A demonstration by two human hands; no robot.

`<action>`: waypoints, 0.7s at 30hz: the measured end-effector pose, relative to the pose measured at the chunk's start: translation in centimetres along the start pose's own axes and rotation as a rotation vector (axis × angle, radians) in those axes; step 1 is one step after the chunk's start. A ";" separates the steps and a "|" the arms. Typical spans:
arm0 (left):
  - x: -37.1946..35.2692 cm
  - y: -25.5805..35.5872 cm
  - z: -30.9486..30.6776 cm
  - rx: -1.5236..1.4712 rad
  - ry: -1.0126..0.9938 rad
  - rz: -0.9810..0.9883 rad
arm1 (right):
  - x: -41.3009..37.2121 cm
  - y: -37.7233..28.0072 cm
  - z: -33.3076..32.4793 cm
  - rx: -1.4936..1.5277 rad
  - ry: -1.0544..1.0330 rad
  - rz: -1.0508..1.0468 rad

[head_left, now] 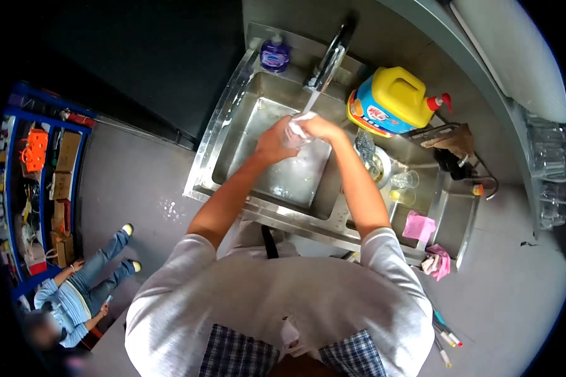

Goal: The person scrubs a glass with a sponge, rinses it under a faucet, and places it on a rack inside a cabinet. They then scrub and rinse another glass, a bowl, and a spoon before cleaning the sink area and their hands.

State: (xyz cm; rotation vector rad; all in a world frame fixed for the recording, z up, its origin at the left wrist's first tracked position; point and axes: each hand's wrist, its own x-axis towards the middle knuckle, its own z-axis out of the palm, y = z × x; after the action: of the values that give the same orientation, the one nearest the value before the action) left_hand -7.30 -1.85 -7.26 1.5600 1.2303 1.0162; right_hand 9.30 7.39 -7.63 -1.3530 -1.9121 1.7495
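Our fingers hide most of the small clear glass, so we cannot make out its shape or whether anything is inside. Our left hand is curled around its side and our right hand is closed over its top. The two hands meet above the dull stainless-steel sink basin, right under the thin stream from the shiny metal tap.

The squat yellow-and-blue plastic jug with the red cap carries a label with red writing that is too small for us to read. The label on the purple pump bottle in the sink's far corner is also blurred.

Two clear tumblers stand on the steel counter near crumpled pink cloths.
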 end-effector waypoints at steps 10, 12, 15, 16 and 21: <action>0.9 4.8 -5.7 0.708 -0.209 0.295 | 1.7 -0.1 3.5 0.524 -0.212 0.047; 2.0 5.4 -7.1 0.484 -0.426 0.132 | 1.2 0.3 3.9 0.166 -0.226 -0.219; 3.5 4.4 -8.1 0.219 -0.627 0.096 | -2.0 -4.0 3.7 0.656 -0.173 -0.007; 4.2 3.4 -8.1 0.141 -0.670 0.119 | -2.5 -4.4 3.5 0.869 -0.147 0.102; 5.8 2.2 -7.6 0.536 -0.550 -0.047 | -3.8 -4.4 3.7 1.069 0.043 -0.004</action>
State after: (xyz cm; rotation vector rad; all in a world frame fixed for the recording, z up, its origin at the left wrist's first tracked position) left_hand -12.91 4.67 -2.56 2.0259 1.1779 0.1816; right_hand 6.83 2.74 -3.23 -0.9134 -0.6635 2.1664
